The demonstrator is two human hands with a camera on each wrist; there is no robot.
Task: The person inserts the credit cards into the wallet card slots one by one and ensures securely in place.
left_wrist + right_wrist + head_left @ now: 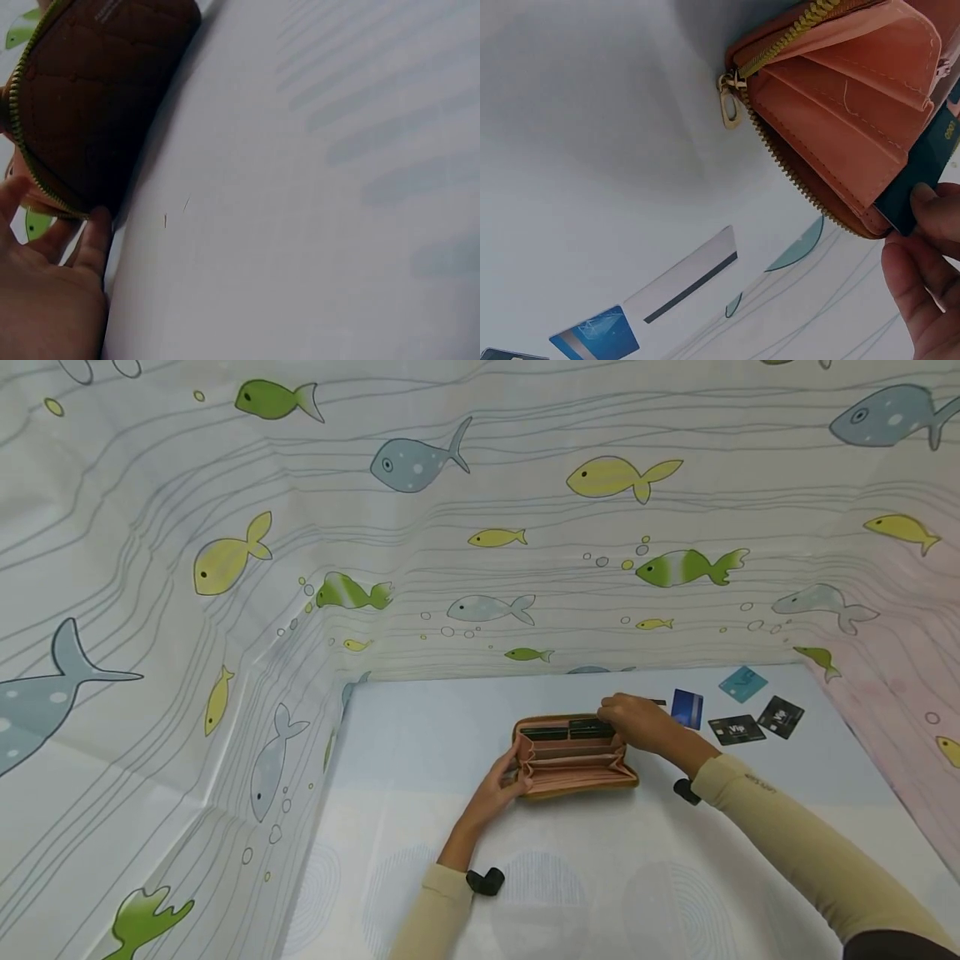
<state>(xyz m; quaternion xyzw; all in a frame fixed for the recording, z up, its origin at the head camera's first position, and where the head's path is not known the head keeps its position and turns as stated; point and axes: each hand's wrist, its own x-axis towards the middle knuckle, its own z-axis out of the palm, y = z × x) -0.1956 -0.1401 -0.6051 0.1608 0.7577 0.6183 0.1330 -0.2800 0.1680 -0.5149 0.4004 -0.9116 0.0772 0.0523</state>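
A brown zip-around wallet (577,792) lies unzipped on the table, its pink pleated inside facing up. My left hand (495,789) holds its left end; the left wrist view shows the fingertips at the brass zip edge and the quilted outside. At the far right corner is my right hand (637,722). In the right wrist view, its thumb lies on a dark green card (922,176) in the wallet's slots, with the fingers under the edge, pinching there. More dark cards (545,733) sit in the far row of slots. A zip pull (730,105) hangs at one corner.
Right of the wallet lie a blue card (687,708), a teal card (743,683) and two black VIP cards (737,729). A white card with a dark stripe (686,281) lies beside the blue one. A fish-printed sheet (480,560) rises behind the white table (420,760).
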